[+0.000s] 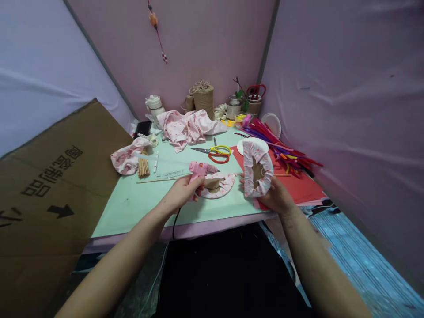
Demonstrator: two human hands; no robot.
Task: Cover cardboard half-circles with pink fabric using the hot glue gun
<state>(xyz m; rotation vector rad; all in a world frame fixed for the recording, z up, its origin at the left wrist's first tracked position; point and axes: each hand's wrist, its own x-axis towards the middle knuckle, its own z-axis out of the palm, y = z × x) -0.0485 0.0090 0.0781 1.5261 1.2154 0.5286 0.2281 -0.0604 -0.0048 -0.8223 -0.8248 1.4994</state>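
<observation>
My left hand (190, 187) is closed round the handle of a pink glue gun (200, 168), whose nozzle points right. Beneath and beside the gun, a half-round cardboard piece edged in pink patterned fabric (225, 187) lies on the table. In my right hand (278, 194) a similar fabric-edged piece (251, 190) is held upright, its gathered side and bare brown cardboard facing me. My fingers are partly hidden behind it. A thin wooden stick (159, 179) lies across the table behind both hands.
Scissors (218, 153), crumpled pink fabric (185, 126), a bundle of short sticks (143, 168) and a white marker (156, 162) are on the green table surface (122, 207). Pipe cleaners (281, 150) and red sheets (298, 187) lie right. A large cardboard panel (59, 185) stands left.
</observation>
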